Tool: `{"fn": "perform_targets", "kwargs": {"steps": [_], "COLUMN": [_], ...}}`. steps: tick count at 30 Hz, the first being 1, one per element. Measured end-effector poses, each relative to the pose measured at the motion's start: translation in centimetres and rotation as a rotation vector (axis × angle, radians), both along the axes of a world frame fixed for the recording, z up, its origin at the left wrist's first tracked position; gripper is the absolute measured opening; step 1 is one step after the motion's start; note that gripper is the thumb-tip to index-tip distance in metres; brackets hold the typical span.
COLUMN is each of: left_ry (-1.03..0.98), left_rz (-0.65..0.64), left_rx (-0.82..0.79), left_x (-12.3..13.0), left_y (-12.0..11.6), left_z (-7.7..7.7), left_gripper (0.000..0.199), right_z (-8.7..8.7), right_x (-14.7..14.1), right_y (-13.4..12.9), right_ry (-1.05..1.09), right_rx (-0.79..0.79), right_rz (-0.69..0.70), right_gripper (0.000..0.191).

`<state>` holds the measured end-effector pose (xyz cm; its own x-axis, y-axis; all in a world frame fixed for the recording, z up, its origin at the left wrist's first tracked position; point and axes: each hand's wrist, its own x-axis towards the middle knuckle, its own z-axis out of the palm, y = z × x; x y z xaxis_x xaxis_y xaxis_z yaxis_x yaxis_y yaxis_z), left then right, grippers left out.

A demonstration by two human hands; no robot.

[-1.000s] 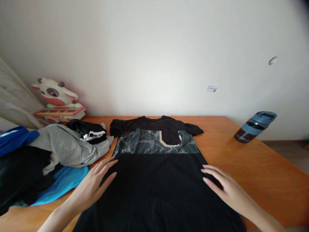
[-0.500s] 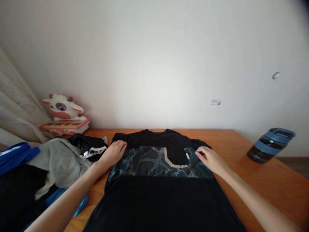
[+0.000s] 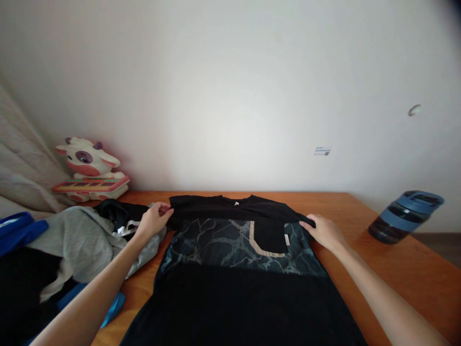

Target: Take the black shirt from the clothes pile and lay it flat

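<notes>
Shirt (image 3: 237, 269) first: it lies flat on the table (image 3: 389, 259), front up, collar toward the wall, hem running off the bottom of the view.

Going from the left, we see a curtain (image 3: 21, 168) at the edge, then a cow toy (image 3: 88, 168) standing on the table's far left corner against the wall. In front of it a pile of clothes (image 3: 72, 240), grey, black and blue, covers the table's left side and reaches right up to the shirt, so there is little free room there.

Our left hand (image 3: 153, 221) pinches the shirt's left shoulder edge, fingers closed on the cloth, just beside the pile. The shirt has a black top band, a marbled grey panel across the chest, a black pocket (image 3: 268, 238) outlined in tan with a small pale tag that we cannot read, and a plain black lower half.

Our right hand (image 3: 324, 230) grips the right shoulder edge, fingers curled over the fabric. Right of it the bare wood is open as far as the table's right edge. A blue bottle (image 3: 405, 216) shows at that edge, well apart from the shirt. On the wall above sits a small label (image 3: 321, 151), its print too small to read.
</notes>
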<state>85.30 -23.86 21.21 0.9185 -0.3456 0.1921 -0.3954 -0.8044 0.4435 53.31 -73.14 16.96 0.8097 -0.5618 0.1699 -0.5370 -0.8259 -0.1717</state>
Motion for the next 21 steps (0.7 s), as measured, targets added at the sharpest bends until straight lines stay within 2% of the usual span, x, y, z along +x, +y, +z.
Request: {"fn": "perform_targets", "kwargs": {"steps": [3,5,6,8,11,12,13,15,17,18,19,21], "left_ry": [0.182,0.274,0.254,0.101,-0.151,-0.161,-0.104,0.154,0.378,0.422,0.428,0.398], "left_rz": [-0.236,-0.396,-0.423,-0.374,-0.251,-0.239,-0.238,-0.272,-0.363,-0.418,-0.469,-0.568], "left_rx": [0.104,0.242,0.277,0.256,0.136,0.113,0.102,0.133,0.228,0.283,0.33,0.38], "left_x": [-3.8,-6.1,-6.9,-7.3,-5.7,-5.0,-4.4,-3.6,-3.4,-3.4,-3.5,-3.7], "left_y": [3.5,4.9,4.9,3.5,-1.4,-3.2,-4.9,-7.6,-9.0,-9.3,-9.4,-9.2], "left_z": [1.5,2.2,2.4,2.6,2.1,1.7,1.4,0.7,0.3,0.2,0.3,0.6], "left_gripper": [0.027,0.031,0.036,0.043,0.041,0.04,0.042,0.05,0.053,0.048,0.041,0.029], "right_z": [1.1,1.9,2.3,2.6,2.3,2.0,1.7,1.2,1.1,1.3,1.6,2.5], "right_x": [-3.9,-5.6,-5.9,-5.1,-1.6,-0.2,1.1,3.3,4.6,5.0,5.3,5.7], "right_y": [-1.0,-1.1,-0.8,0.2,2.7,3.4,4.1,4.9,4.8,4.5,4.2,3.3], "right_ry": [0.133,0.307,0.344,0.252,0.002,-0.024,-0.035,-0.025,0.012,0.04,0.067,0.138], "right_rx": [0.108,0.216,0.249,0.268,0.296,0.316,0.324,0.315,0.32,0.341,0.37,0.442], "right_rz": [0.094,0.15,0.159,0.153,0.166,0.157,0.134,0.073,0.065,0.089,0.121,0.189], "right_gripper": [0.031,0.044,0.052,0.059,0.057,0.056,0.054,0.05,0.07,0.082,0.085,0.063]}}
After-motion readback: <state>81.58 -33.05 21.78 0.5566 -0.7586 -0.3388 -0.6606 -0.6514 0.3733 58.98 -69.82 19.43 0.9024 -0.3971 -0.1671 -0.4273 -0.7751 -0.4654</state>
